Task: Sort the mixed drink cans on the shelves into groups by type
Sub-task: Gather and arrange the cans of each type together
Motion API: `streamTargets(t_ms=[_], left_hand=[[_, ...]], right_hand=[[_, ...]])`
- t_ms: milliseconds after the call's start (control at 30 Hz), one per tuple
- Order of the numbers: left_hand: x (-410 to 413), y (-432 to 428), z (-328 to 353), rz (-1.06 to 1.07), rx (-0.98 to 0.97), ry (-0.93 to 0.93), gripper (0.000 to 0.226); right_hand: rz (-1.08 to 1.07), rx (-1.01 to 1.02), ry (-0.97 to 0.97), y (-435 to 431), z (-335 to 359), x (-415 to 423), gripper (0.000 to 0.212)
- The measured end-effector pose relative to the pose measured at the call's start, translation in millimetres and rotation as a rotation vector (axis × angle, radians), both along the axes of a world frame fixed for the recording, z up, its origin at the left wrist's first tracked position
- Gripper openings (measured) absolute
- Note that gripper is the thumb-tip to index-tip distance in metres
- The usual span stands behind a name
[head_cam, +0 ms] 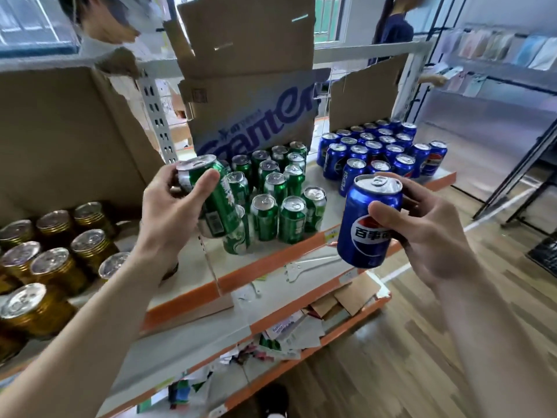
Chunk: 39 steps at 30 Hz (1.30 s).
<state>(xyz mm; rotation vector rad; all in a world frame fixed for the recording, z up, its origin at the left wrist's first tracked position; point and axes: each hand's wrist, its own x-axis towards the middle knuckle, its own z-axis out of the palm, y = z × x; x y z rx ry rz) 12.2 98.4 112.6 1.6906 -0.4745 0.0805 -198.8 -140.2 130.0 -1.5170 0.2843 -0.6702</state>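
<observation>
Nearest, the two bare forearms reach in from the bottom edge toward the shelf (272,260), which has an orange front edge. The left hand (168,211) is wrapped around a green can (215,200), thumb across its front, holding it tilted with its top leaning left, above the near left end of the green group. The right hand (422,227) is closed on a blue Pepsi can (369,220), thumb on the label and fingers behind, holding it nearly upright in the air in front of the shelf edge.

At the near left, a lower level holds gold cans (52,260) standing close together. Below the shelf, torn paper and cardboard scraps (301,327) lie on the lower tiers.

On the shelf just beyond the left hand stands a cluster of green cans (275,188), all upright. To their right, apart from them, a cluster of blue cans (376,150) stands upright toward the far right end.

Behind the green cluster rises a cardboard box (250,113) with blue lettering; a plain cardboard sheet (364,98) stands behind the blue cluster. Farther off, two people stand beyond the shelving, and a rack (497,55) with pale packets is at the far right.
</observation>
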Motion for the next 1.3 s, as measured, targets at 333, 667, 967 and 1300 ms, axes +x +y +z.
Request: streamTargets(t_ms=[333, 667, 967, 1300], left_hand=[[103.6, -39.4, -49.4, 0.096, 0.072, 0.035, 0.04], [160.4, -65.2, -63.2, 0.058, 0.183, 0.011, 0.058], [159.8, -71.6, -103.5, 0.086, 0.437, 0.058, 0.059], [145.2, -86.6, -83.1, 0.162, 0.615, 0.263, 0.098]], right_hand=[[-0.029, -0.06, 0.013, -52.1, -9.2, 87.4, 0.052], [0.009, -0.012, 0.027, -88.4, -31.5, 152.3, 0.056], [0.045, 0.077, 0.069, -120.2, -44.8, 180.9, 0.059], [0.179, 0.044, 0.111, -198.0, -35.4, 167.3, 0.064]])
